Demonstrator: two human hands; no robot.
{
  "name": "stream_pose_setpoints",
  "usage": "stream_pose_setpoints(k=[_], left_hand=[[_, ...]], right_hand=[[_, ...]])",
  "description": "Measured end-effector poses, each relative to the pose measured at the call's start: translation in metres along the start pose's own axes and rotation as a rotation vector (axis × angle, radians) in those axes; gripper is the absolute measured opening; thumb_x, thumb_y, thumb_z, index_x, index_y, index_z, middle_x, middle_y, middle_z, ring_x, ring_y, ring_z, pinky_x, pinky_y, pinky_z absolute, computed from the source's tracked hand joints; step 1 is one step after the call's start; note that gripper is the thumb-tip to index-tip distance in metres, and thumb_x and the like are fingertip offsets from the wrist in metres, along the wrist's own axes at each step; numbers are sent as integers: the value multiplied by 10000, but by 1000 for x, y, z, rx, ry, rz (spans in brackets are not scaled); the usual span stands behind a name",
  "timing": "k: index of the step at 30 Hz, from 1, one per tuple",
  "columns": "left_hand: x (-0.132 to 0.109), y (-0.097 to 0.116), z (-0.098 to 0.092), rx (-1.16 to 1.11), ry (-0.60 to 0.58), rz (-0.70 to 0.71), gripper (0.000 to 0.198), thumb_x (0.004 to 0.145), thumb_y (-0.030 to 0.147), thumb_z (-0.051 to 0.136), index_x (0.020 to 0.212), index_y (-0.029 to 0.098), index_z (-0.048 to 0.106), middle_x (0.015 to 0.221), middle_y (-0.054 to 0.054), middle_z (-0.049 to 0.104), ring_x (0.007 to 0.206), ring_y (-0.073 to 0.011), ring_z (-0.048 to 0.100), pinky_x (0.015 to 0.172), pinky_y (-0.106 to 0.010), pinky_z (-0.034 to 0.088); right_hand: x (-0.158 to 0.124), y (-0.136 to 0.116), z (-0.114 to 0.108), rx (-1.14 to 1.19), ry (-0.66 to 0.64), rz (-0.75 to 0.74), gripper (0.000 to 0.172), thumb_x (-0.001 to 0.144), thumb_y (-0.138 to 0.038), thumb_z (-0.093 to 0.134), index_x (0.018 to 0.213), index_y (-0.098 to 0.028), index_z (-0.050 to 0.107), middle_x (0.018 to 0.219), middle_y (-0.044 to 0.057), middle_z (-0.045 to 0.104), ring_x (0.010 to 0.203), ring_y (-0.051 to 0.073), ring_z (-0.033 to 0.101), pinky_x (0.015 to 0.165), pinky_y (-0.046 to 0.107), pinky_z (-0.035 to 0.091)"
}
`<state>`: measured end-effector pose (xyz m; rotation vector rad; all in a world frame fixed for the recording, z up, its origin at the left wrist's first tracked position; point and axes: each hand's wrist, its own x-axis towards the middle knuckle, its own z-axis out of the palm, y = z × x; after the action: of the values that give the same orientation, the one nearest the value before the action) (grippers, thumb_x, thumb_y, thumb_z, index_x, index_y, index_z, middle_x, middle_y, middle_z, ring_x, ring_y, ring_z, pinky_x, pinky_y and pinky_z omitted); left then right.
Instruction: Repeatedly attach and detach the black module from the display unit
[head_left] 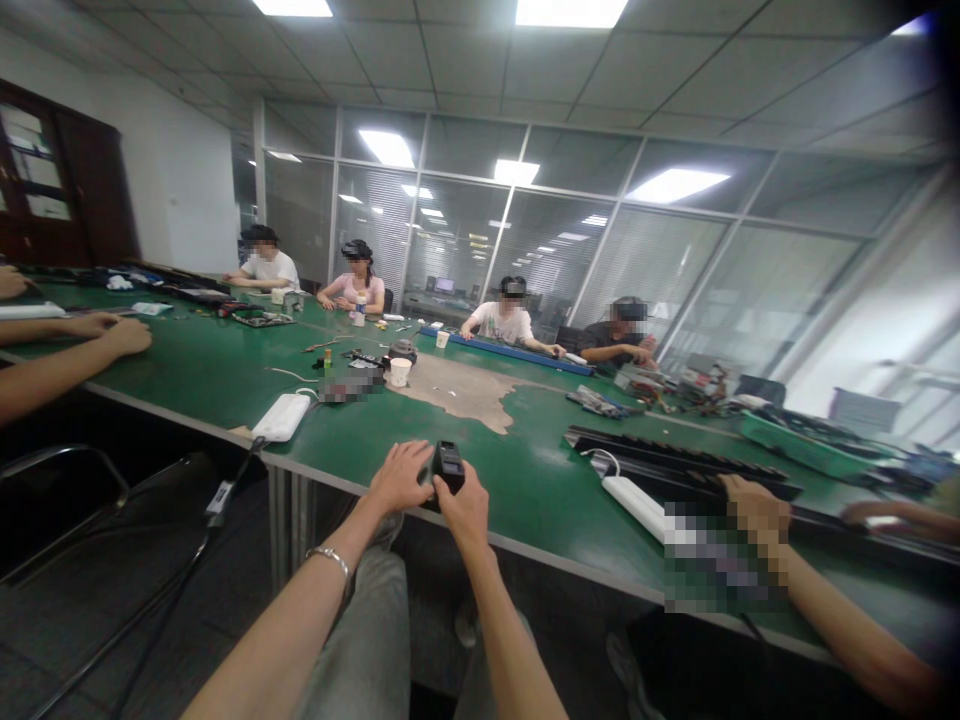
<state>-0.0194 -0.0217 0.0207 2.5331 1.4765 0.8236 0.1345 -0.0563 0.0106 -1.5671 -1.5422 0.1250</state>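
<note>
Bare forearms [296,610], bottom of frame, lead to the right hand [463,503] gripping a small black boxy device [449,461], lower centre, already taken up and not set down, the left hand [400,478] close against it, whether gripping unclear.

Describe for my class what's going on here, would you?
The camera wearer's right hand holds a small black device upright at the near edge of the green table. The left hand is right beside it; whether it grips too is unclear. A white box lies to the left, a paper cup stands farther back, and other people sit around.
</note>
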Motion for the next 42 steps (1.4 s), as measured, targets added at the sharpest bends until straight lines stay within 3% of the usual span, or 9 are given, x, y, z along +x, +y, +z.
stream_pose_setpoints(k=[8, 13, 17, 21, 26, 33, 36, 42], left_hand=[[0, 2, 0, -2, -21, -20, 687, 736, 343, 579, 1396, 222, 431, 1497, -79, 389, 1395, -267, 298, 1170, -474, 178], [1, -1, 1, -4, -16, 20, 684, 737, 350, 588, 1390, 207, 442, 1476, -84, 421, 1381, -277, 319, 1168, -465, 197], [2, -4, 4, -6, -8, 43, 661, 748, 375, 599, 1371, 196, 468, 1438, -84, 471, 1361, -280, 351, 1166, -446, 217], [3, -6, 6, -17, 20, 27, 645, 812, 506, 567, 1367, 191, 472, 1420, -88, 492, 1348, -277, 372, 1152, -436, 242], [3, -5, 8, -8, 11, 42, 835, 771, 764, 490, 1366, 179, 480, 1425, -113, 481, 1356, -308, 355, 1145, -447, 232], [4, -2, 8, 34, 5, 47, 821, 767, 801, 447, 1373, 249, 483, 1436, -88, 471, 1355, -315, 343, 1130, -480, 228], [4, -2, 7, 37, 0, 49, 793, 777, 786, 453, 1375, 266, 480, 1432, -82, 474, 1351, -313, 345, 1121, -482, 241], [3, -2, 7, 42, 1, 45, 776, 786, 779, 447, 1388, 289, 462, 1435, -73, 469, 1353, -313, 339, 1119, -490, 239]], right_hand=[[2, -10, -9, 66, 15, 38, 412, 779, -390, 591, 1132, -179, 615, 998, 95, 695, 948, 234, 646, 815, 302, 462], [17, -12, -18, 231, 99, 127, 501, 769, -480, 593, 1167, -175, 607, 1052, 96, 691, 964, 229, 643, 836, 310, 465], [26, 5, -33, 334, 159, 174, 577, 766, -554, 577, 1190, -163, 601, 1025, 96, 703, 935, 228, 655, 811, 311, 473], [23, 39, -43, 182, 190, 210, 622, 745, -564, 584, 1211, -153, 595, 1065, 125, 688, 966, 248, 647, 850, 334, 461], [16, 64, -43, 26, 109, 168, 594, 766, -504, 569, 1245, -151, 573, 1071, 130, 681, 1009, 262, 633, 872, 348, 454], [15, 63, -40, -169, 21, 140, 704, 748, -453, 623, 1320, -63, 499, 1146, 192, 642, 1078, 298, 598, 922, 349, 433], [13, 65, -39, -213, 8, 111, 672, 777, -440, 598, 1328, -71, 495, 1138, 186, 644, 1066, 293, 600, 923, 348, 429], [15, 57, -45, -58, 24, 146, 567, 789, -471, 565, 1259, -153, 559, 1089, 126, 673, 1024, 264, 620, 872, 342, 452]])
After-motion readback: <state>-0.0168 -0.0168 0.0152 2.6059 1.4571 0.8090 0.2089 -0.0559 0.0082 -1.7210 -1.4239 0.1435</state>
